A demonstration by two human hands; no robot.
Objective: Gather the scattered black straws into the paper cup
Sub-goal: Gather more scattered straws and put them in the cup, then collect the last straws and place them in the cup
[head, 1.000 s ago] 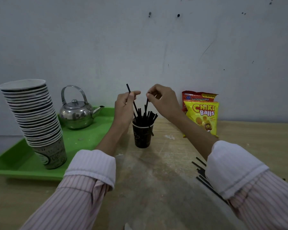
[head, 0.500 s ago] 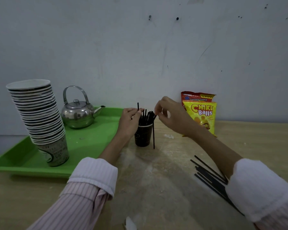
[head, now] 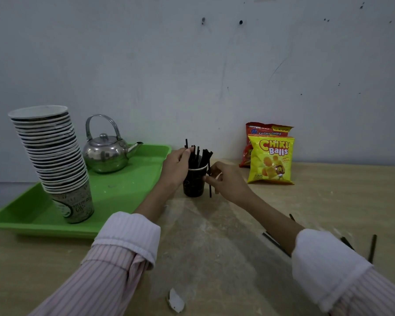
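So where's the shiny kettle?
The kettle sits at the back of the green tray on the left, between the cup stack and the straw cup.

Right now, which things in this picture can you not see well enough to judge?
All in the head view:
- Loose straws on the table: partly hidden under the right sleeve, so no count is possible.
- Inside of the paper cup: blocked by its wall and the left hand.
- Whether the right hand grips the outside straw firmly: fingertips too small.
- Small print on the snack bag: too small.
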